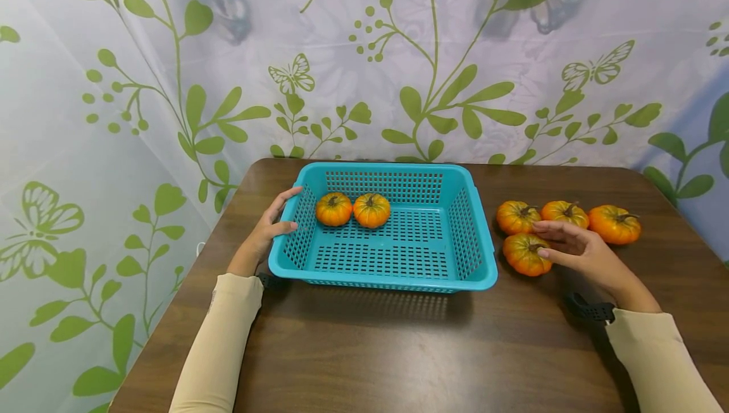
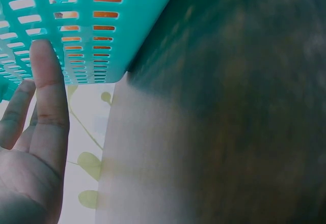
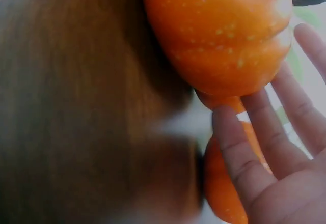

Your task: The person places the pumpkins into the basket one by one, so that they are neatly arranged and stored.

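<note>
A turquoise perforated plastic basket (image 1: pixel 381 281) sits on the table with two small orange pumpkins, one (image 1: pixel 333 209) beside the other (image 1: pixel 371 210), near its left end. My left hand (image 1: pixel 264 233) holds the basket's left side, thumb over the rim and fingers against the outer wall, as the left wrist view shows. On the right, my right hand (image 1: pixel 586 258) hovers at the nearest loose pumpkin (image 1: pixel 525 256), fingers spread and thumb tip by its stem. In the right wrist view that pumpkin (image 3: pixel 219 35) fills the top, in front of the extended fingers (image 3: pixel 234 142).
Behind the right hand stand more pumpkins in a row: a left one (image 1: pixel 515 217), a middle one (image 1: pixel 564 212) and a right one (image 1: pixel 615 224). The brown wooden table (image 1: pixel 398 356) backs onto a leaf-and-butterfly patterned curtain (image 1: pixel 353 52).
</note>
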Tool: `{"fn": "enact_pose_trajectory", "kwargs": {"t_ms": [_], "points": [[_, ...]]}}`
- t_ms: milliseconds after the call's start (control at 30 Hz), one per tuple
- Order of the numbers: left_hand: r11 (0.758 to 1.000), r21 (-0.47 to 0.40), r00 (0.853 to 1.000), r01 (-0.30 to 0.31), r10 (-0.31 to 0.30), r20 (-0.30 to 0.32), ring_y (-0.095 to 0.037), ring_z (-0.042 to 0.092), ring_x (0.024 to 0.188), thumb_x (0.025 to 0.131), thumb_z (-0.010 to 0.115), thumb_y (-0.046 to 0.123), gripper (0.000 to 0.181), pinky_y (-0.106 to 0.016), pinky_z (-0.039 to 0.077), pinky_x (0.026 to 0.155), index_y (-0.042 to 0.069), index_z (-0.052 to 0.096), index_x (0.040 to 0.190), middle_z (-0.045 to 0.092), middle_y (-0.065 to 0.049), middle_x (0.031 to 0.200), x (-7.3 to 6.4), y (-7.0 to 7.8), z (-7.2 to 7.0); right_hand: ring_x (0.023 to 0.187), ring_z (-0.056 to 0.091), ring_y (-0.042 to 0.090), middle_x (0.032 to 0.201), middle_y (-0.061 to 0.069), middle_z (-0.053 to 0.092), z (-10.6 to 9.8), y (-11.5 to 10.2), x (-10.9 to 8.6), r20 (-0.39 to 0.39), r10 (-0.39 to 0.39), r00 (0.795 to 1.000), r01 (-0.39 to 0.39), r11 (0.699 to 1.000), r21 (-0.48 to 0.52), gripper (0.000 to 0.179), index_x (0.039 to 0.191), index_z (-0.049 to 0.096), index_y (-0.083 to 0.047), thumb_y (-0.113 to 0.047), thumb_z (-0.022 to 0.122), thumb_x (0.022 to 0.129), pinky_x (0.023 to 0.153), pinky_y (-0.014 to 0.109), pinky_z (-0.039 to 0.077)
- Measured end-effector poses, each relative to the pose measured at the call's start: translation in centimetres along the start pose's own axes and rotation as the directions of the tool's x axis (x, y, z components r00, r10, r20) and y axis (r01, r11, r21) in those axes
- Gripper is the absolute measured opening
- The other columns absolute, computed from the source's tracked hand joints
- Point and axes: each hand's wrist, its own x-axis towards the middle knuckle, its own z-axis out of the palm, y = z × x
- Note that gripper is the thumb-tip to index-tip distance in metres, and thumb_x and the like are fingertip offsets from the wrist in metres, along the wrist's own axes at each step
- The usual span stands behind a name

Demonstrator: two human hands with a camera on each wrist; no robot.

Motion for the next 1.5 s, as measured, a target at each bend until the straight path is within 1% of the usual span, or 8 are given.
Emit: {"fn": "enact_pose_trajectory", "kwargs": {"t_ms": [100,200,467,733,833,1033,1333,1500], "points": [[1.0,0.006,1.0,0.002,-0.002,0.0,-0.026,0.068,0.111,0.093,0.055,0.007,0.079,-0.035,0.06,0.094,0.011,0.032,0.168,0.031,-0.034,0.162,0.0,-0.1,0.0,0.117,0.063,-0.007,0.135,-0.022,0.066,-0.1,0.4,-0.2,0.025,0.046,0.999,-0.046,0.999,0.002,0.046,0.146,0.059,0.002,0.008,0.067,0.1,0.09,0.011,0.052],[1.0,0.007,1.0,0.005,-0.005,-0.002,-0.026,0.068,0.11,0.092,0.055,0.007,0.08,-0.036,0.06,0.094,0.01,0.031,0.168,0.032,-0.033,0.162,0.0,-0.1,-0.1,0.117,0.061,-0.01,0.136,-0.026,0.064,-0.2,0.8,-0.3,0.037,0.067,0.997,-0.067,0.998,-0.013,0.047,0.146,0.058,0.003,0.006,0.068,0.101,0.089,0.012,0.052],[1.0,0.017,1.0,0.011,-0.011,-0.005,-0.026,0.064,0.117,0.093,0.055,0.008,0.08,-0.035,0.059,0.095,0.011,0.031,0.169,0.032,-0.032,0.164,0.0,0.0,0.0,0.117,0.06,-0.009,0.137,-0.029,0.06,-0.4,1.8,-0.6,0.069,0.067,0.995,-0.067,0.998,0.001,0.053,0.15,0.055,0.003,0.008,0.068,0.099,0.09,0.013,0.052],[1.0,0.003,1.0,-0.006,0.006,0.011,-0.027,0.066,0.115,0.093,0.055,0.007,0.078,-0.035,0.059,0.094,0.014,0.034,0.168,0.028,-0.034,0.165,0.0,-0.1,-0.1,0.124,0.054,-0.012,0.142,-0.028,0.056,-0.5,2.4,-0.8,0.112,0.028,0.993,-0.03,0.999,0.018,0.063,0.154,0.054,-0.004,0.012,0.069,0.095,0.097,0.007,0.043],[1.0,0.004,1.0,-0.009,0.009,0.015,-0.027,0.065,0.116,0.093,0.054,0.007,0.077,-0.035,0.059,0.094,0.017,0.035,0.168,0.028,-0.034,0.165,-0.1,0.0,-0.1,0.125,0.053,-0.011,0.143,-0.028,0.055,-0.5,2.6,-0.8,0.117,0.024,0.993,-0.026,0.999,0.021,0.066,0.155,0.054,-0.006,0.013,0.07,0.094,0.098,0.006,0.04],[1.0,0.016,1.0,-0.005,0.004,0.012,-0.029,0.059,0.122,0.093,0.054,0.008,0.078,-0.035,0.058,0.095,0.016,0.034,0.168,0.029,-0.033,0.165,0.0,0.0,-0.1,0.124,0.053,-0.011,0.143,-0.028,0.055,-0.6,2.5,-0.8,0.114,0.027,0.993,-0.027,1.0,0.001,0.067,0.154,0.052,-0.004,0.013,0.072,0.092,0.098,0.006,0.04],[1.0,0.014,1.0,-0.011,0.011,0.012,-0.028,0.063,0.118,0.093,0.054,0.008,0.077,-0.035,0.059,0.094,0.018,0.036,0.167,0.029,-0.034,0.164,0.0,0.0,-0.1,0.122,0.053,-0.013,0.14,-0.031,0.055,-0.7,2.5,-0.8,0.104,0.051,0.993,-0.048,0.998,-0.033,0.064,0.153,0.052,0.0,0.011,0.073,0.093,0.097,0.005,0.04],[1.0,0.017,1.0,-0.009,0.009,0.009,-0.028,0.064,0.116,0.093,0.054,0.008,0.078,-0.035,0.059,0.094,0.016,0.035,0.168,0.028,-0.034,0.165,0.0,0.1,-0.1,0.121,0.054,-0.013,0.139,-0.031,0.056,-0.7,2.6,-0.8,0.092,0.052,0.994,-0.048,0.998,-0.037,0.064,0.153,0.054,0.0,0.01,0.074,0.093,0.097,0.005,0.041]]}}
